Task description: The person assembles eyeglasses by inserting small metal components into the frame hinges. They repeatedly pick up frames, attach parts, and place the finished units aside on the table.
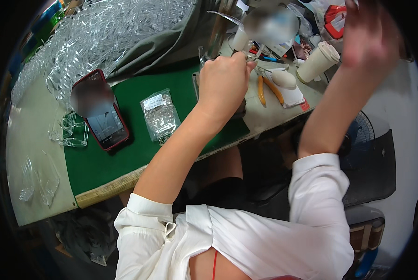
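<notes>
Left to right: loose clear plastic pieces (71,133) at 9 o'clock on the bench edge, big heap of the same clear parts (101,32) at 10–11 o'clock. Phone in a red case (101,116) lies flat on the green mat (139,135), just left of a small clear bag of tiny parts (160,115). Left hand (224,81) sits near centre-top, fingers curled tight into a fist, pinching a thin clear plastic part (204,55) at about 12 o'clock; part is mostly hidden behind the knuckles. Orange-handled pliers (269,88) lie just right of that hand, near a pale oval object (283,78) and a paper cup (317,60) at 1 o'clock. Right hand (370,32) is raised at 1–2 o'clock, blurred; can't tell if it's holding anything. Risks, my read: thin clear part could snap or slip under that grip; raised right arm could clip the cup on the way down; heap overhangs the mat, could slide.
</notes>
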A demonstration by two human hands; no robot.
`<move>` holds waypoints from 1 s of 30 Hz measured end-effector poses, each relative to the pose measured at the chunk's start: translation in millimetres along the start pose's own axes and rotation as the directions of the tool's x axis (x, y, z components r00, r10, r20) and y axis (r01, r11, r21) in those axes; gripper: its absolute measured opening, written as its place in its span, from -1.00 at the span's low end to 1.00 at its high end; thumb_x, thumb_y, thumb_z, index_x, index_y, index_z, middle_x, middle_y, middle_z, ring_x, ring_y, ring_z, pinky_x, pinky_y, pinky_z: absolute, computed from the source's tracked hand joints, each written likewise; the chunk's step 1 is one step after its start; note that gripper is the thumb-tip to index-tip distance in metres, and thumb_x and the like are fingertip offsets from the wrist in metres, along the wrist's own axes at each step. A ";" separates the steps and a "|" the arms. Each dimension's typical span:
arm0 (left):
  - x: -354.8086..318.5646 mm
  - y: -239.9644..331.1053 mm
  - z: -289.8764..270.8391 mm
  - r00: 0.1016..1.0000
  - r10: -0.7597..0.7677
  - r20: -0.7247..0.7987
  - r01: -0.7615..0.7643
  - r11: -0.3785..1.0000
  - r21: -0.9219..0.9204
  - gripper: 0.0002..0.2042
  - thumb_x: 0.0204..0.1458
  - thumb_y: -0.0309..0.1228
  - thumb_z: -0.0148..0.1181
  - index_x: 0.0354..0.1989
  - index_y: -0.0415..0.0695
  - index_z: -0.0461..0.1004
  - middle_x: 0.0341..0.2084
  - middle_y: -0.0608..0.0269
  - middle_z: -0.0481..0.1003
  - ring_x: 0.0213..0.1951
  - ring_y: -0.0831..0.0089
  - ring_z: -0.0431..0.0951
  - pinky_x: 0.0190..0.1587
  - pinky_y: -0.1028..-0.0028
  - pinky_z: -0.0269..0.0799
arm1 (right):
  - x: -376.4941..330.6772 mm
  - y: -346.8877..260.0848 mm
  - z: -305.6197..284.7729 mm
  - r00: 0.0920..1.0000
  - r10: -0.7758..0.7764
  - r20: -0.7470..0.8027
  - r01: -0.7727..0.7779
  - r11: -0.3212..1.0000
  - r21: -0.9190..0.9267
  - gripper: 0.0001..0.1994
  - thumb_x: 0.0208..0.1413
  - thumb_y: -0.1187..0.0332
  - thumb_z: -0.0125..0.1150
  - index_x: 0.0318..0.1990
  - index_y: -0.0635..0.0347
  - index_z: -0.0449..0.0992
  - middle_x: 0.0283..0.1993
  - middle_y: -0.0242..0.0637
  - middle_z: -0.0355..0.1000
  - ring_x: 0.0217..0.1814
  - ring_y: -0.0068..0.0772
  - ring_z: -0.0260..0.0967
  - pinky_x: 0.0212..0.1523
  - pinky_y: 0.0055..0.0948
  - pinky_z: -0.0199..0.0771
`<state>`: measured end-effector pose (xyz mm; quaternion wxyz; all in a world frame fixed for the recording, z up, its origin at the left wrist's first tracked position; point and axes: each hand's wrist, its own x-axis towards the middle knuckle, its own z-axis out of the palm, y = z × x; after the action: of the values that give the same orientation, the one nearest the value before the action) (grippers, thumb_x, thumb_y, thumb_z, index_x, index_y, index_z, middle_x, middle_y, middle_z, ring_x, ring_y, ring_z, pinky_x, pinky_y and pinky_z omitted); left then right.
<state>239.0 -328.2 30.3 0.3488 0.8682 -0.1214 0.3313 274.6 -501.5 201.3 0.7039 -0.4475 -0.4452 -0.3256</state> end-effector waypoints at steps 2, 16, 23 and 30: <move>-0.6 7.0 8.4 1.000 0.005 -0.008 -0.006 1.000 -0.030 -0.76 0.02 -0.32 0.19 -0.56 -0.24 0.45 -0.68 0.00 0.46 -0.57 0.05 0.50 -0.51 0.23 0.40 | -80.0 16.0 17.9 0.963 -0.256 -0.085 0.252 0.966 -0.052 -0.91 0.13 0.34 0.02 -0.33 0.13 0.36 -0.36 -0.28 0.36 -0.04 -0.19 0.30 -0.14 -0.32 0.24; -49.1 -23.8 -65.7 0.979 -0.140 0.146 0.195 0.844 -0.500 -0.80 0.06 -0.46 0.15 -0.16 -0.24 0.52 -0.51 0.19 0.59 -0.49 0.56 0.56 -0.42 0.60 0.39 | -151.1 50.5 38.9 0.979 0.053 -0.196 -0.104 0.960 -0.261 -0.65 0.01 0.60 0.13 0.00 0.27 0.33 0.00 -0.28 0.31 -0.03 -0.53 0.25 -0.07 -0.56 0.21; -261.7 -106.6 -359.1 0.875 -0.463 0.139 0.420 0.584 -0.695 -0.73 0.08 -0.32 0.15 -0.17 -0.30 0.47 -0.35 -0.03 0.52 -0.25 0.23 0.56 -0.21 0.29 0.52 | -282.0 44.9 -12.4 0.842 0.511 -0.172 -0.523 0.694 -0.495 -0.73 0.11 0.58 0.06 -0.02 0.24 0.32 0.03 -0.31 0.27 -0.06 -0.52 0.23 -0.05 -0.55 0.24; -364.8 -140.6 -486.5 0.622 -0.776 -0.104 0.526 0.512 -0.678 -0.69 0.18 -0.28 0.05 -0.03 -0.24 0.41 -0.22 0.06 0.49 -0.18 0.34 0.54 -0.12 0.38 0.53 | -262.8 53.5 38.7 0.893 0.449 -0.026 -0.404 0.775 -0.486 -0.79 0.14 0.60 0.02 -0.06 0.27 0.33 0.01 -0.31 0.22 -0.13 -0.58 0.18 -0.10 -0.60 0.21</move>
<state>-211.5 100.5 -23.1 0.7155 0.6063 0.1998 0.2839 204.5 -429.4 -50.4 0.6053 -0.7109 -0.2692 -0.2362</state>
